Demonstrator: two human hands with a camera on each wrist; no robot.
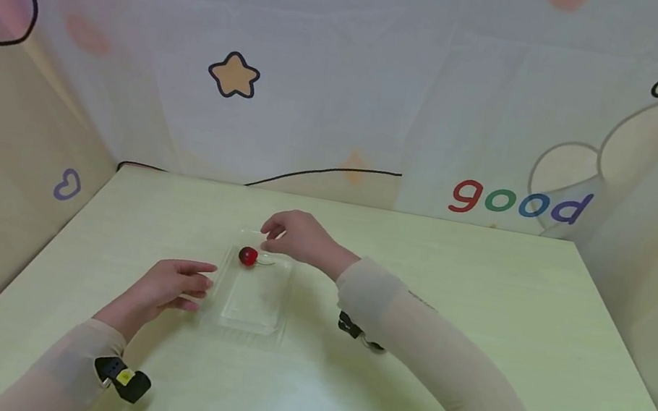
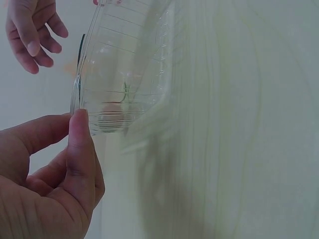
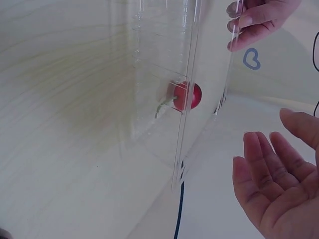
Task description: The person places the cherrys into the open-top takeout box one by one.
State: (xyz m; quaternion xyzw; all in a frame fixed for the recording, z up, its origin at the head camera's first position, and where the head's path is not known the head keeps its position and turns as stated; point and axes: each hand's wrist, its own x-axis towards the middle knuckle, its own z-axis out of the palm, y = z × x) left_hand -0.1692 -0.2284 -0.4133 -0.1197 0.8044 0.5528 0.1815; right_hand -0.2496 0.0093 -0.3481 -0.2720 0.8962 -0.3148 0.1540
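Note:
A clear plastic box [image 1: 254, 306] stands on the table, left of its middle. Inside, towards the far end, lies a red cherry [image 1: 248, 256] with a thin green stem. At the box's left side, my left hand [image 1: 165, 288] pinches the rim between thumb and finger, seen closely in the left wrist view. My right hand [image 1: 303, 239] hovers by the far right corner of the box. Its fingers [image 3: 256, 162] are loosely bent and hold nothing in the right wrist view, where the cherry [image 3: 193, 97] shows through the clear wall.
The pale wooden table [image 1: 448, 315] runs under both arms. A printed cloth [image 1: 336, 89] with a star, a flower and the word "good" hangs behind its far edge. A black wrist camera [image 1: 123, 378] is strapped to the left sleeve.

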